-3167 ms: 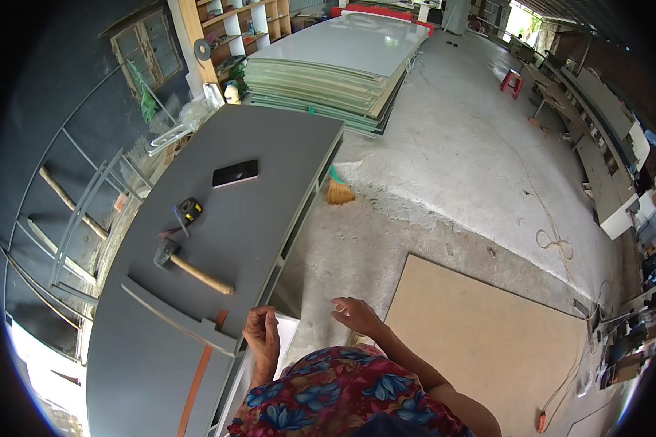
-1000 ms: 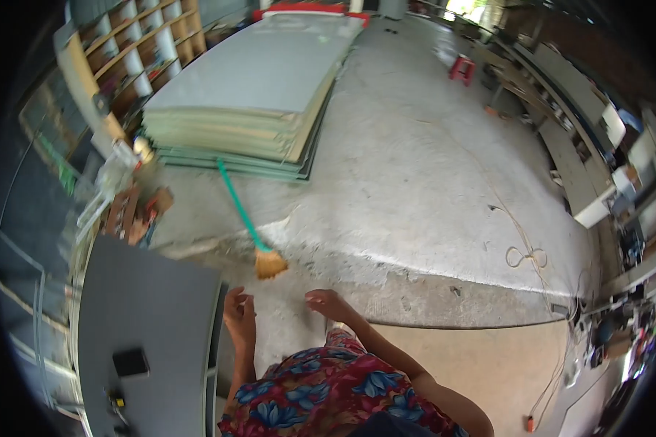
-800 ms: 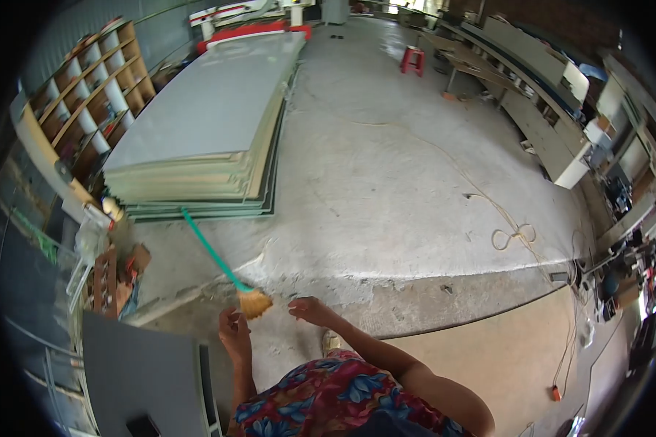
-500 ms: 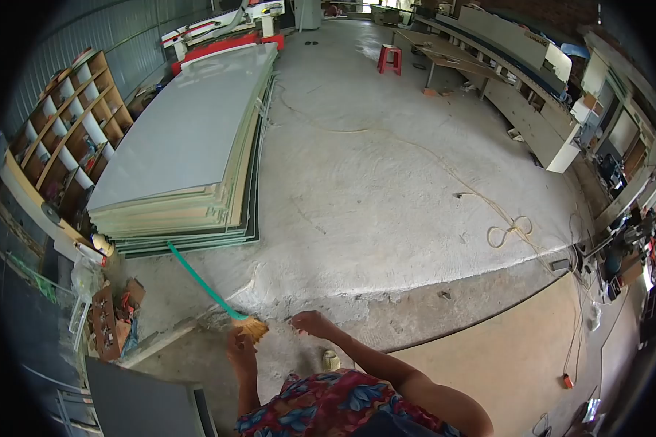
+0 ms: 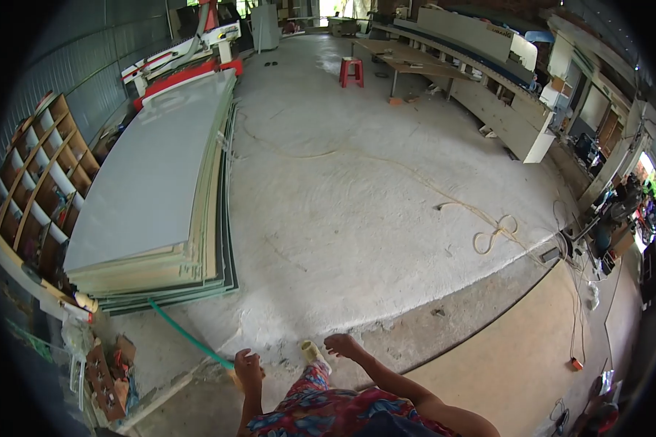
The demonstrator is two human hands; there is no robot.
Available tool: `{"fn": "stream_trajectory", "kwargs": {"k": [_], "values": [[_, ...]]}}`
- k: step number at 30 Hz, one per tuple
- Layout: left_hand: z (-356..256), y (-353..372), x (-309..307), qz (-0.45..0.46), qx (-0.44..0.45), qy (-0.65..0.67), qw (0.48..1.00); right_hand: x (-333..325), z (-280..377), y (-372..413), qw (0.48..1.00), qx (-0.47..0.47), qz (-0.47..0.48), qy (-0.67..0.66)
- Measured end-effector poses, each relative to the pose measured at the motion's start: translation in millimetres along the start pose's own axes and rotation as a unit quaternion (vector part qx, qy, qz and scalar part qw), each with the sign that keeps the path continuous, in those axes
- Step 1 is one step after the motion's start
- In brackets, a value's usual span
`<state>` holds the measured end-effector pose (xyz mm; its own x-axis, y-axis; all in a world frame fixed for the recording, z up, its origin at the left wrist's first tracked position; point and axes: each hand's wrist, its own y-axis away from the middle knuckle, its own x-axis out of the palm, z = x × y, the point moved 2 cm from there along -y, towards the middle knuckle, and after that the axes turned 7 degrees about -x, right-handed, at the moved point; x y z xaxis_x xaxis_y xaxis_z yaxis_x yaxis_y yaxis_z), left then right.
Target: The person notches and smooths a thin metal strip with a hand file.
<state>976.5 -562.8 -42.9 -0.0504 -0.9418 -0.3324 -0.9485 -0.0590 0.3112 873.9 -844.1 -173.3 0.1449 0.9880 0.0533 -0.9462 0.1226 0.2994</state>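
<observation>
Workshop, head view, looking down at both hands over the concrete floor [image 5: 357, 182].

- Broom [image 5: 186, 335]: green handle, lying flat on the floor. Long axis ran diagonally, with the far handle tip up and to the left, near the foot of the stack of boards [image 5: 153, 182], and the straw head down and to the right, at the person's front.
- Left hand [image 5: 248, 362]: directly over the head end of the broom, where the handle met the bristles. Fingers curled in, narrow. Contact with the broom could not be told, since the hand covered the joint and only a sliver of straw showed beside it.
- Right hand [image 5: 340, 344]: well to the right of the broom, fingers loosely spread, holding nothing. Between the two hands sat a small pale object [image 5: 311, 352], possibly footwear, too small to be sure.
- Key relation: the left hand was the nearer one by far. The handle lay away from it, forward and leftward, so the shaft pointed off from the body rather than across it.
- Elsewhere: a looped cord [image 5: 492, 237] lay well apart to the right, and a brown board [image 5: 517, 364] lay on the floor at lower right.
</observation>
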Motion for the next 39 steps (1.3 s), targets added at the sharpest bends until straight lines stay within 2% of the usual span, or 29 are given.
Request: {"fn": "stream_trajectory", "kwargs": {"k": [1,4,7,10,11,12,14,16,17,19,20,22,23,24,26,28,31,32,33,35,38,39], "values": [[7.4,-21.5,6.6,-0.014,0.056,-0.026,0.998,-12.4,-2.6,-9.9,0.994,0.047,-0.009,-0.094],[18.0,-81.3,27.2,-0.011,0.071,-0.006,0.997,-50.3,-4.9,-37.2,0.996,0.059,-0.051,-0.045],[2.3,-129.2,51.9,-0.013,0.029,0.039,0.999,-88.1,-3.3,-59.0,0.971,0.191,-0.106,0.093],[-16.0,-188.4,89.8,0.003,0.009,0.035,0.999,-130.3,2.1,-79.3,0.95,0.211,-0.113,0.202],[-16.5,-207.6,103.6,0.025,0.004,0.031,0.999,-148.4,-14.3,-83.7,0.953,0.153,-0.131,0.225],[-22.4,-226.0,121.9,0.052,-0.001,0.02,0.998,-164.2,-15.1,-94.9,0.923,0.23,-0.075,0.3],[-58.4,-234.4,155.7,0.112,-0.026,0.031,0.993,-187.3,-30.0,-92.1,0.912,0.29,-0.141,0.254],[-72.4,-257.9,197.3,0.178,-0.021,0.012,0.984,-202.1,-9.1,-76.6,0.912,0.28,-0.184,0.236],[-83.7,-262.6,215.2,0.203,-0.022,-0.003,0.979,-212.1,-36.5,-76.8,0.901,0.318,-0.278,0.1],[-110.5,-268.1,251.1,0.224,-0.022,-0.016,0.974,-232.1,-51.1,-70.6,0.91,0.265,-0.205,0.244],[-122.0,-275.1,269.6,0.236,-0.017,-0.026,0.971,-241.3,-59.0,-66.0,0.892,0.33,-0.304,0.046],[-136.0,-290.0,306.6,0.256,-0.007,-0.045,0.966,-254.3,-54.6,-54.2,0.859,0.348,-0.376,0.01],[-140.1,-295.5,328.5,0.237,0.016,0.017,0.971,-265.4,-54.0,-53.4,0.847,0.354,-0.395,-0.009],[-148.7,-300.3,343.8,0.248,0.023,0.017,0.968,-277.0,-55.8,-54.8,0.837,0.36,-0.411,-0.027],[-182.1,-302.7,377.6,0.259,0.04,0.025,0.965,-312.2,-59.5,-62.0,0.838,0.398,-0.372,0.01],[-208.7,-313.7,415.8,0.253,0.017,-0.005,0.967,-353.0,-49.7,-70.1,0.841,0.423,-0.338,0.013],[-227.0,-319.1,453.8,0.233,-0.01,0.005,0.972,-421.4,-18.1,-92.1,0.838,0.425,-0.342,0.032],[-239.8,-322.8,470.5,0.235,-0.023,0.011,0.972,-450.3,-11.0,-107.8,0.842,0.421,-0.335,0.044],[-254.6,-326.4,484.8,0.235,-0.016,0.009,0.972,-480.4,8.4,-122.9,0.868,0.4,-0.279,0.092],[-280.0,-330.2,510.2,0.243,-0.004,0.005,0.97,-530.8,30.2,-158.6,0.87,0.381,-0.296,0.101],[-318.1,-338.1,535.4,0.212,-0.004,0.002,0.977,-584.2,68.1,-213.1,0.882,0.349,-0.299,0.105],[-316.2,-348.3,545.4,0.189,0.008,0.04,0.981,-600.5,80.3,-237.2,0.886,0.336,-0.301,0.107]]}}
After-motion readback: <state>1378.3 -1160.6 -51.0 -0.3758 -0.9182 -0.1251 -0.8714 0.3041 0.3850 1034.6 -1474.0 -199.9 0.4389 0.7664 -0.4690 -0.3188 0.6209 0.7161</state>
